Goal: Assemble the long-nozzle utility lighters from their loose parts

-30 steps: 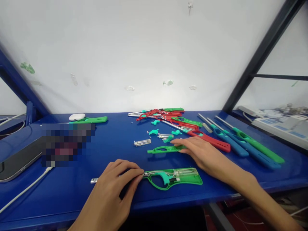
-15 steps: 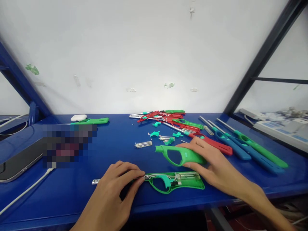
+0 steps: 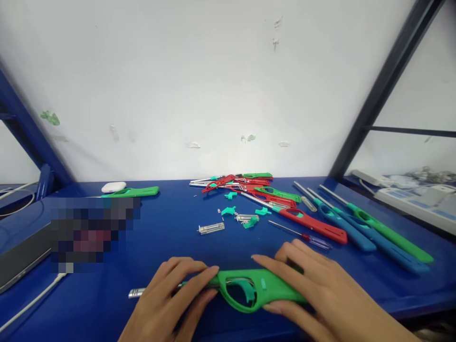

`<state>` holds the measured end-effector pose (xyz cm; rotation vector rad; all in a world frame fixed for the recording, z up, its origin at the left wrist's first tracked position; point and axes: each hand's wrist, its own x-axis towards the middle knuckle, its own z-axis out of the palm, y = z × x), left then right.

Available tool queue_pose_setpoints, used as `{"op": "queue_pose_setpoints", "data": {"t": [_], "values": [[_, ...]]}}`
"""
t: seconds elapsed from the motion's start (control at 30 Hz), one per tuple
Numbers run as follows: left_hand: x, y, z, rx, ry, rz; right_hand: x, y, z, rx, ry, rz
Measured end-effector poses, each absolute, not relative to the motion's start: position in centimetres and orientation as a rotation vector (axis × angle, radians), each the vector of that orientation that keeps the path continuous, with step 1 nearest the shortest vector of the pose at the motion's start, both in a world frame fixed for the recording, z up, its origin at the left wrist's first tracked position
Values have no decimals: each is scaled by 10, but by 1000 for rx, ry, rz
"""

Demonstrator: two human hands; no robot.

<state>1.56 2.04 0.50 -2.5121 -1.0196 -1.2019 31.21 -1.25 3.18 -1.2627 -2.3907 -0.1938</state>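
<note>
A green gas lighter lies near the table's front edge, its upper half shell now over the lower one. Inside its oval opening shows a teal trigger. My left hand pinches the lighter's neck, with the metal nozzle tip sticking out to the left. Around the wide handle end my right hand is closed, thumb below and fingers above. Whether the two halves meet fully is hidden by my fingers.
Behind are loose teal triggers, clear fuel tanks, a screwdriver and a pile of opened red lighters. Blue lighters and a green one lie right. A phone and cable are left.
My right hand has brought the loose green half shell down and left onto the open half, covering the tank and wires. The screwdriver is now uncovered. The view has tilted slightly up.
</note>
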Motion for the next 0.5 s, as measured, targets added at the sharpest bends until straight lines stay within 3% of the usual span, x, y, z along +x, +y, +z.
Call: {"op": "queue_pose_setpoints", "data": {"t": [0.5], "values": [[19, 21, 7, -2660, -1042, -1117, 309, -16, 23, -1170, -2273, -71]]}}
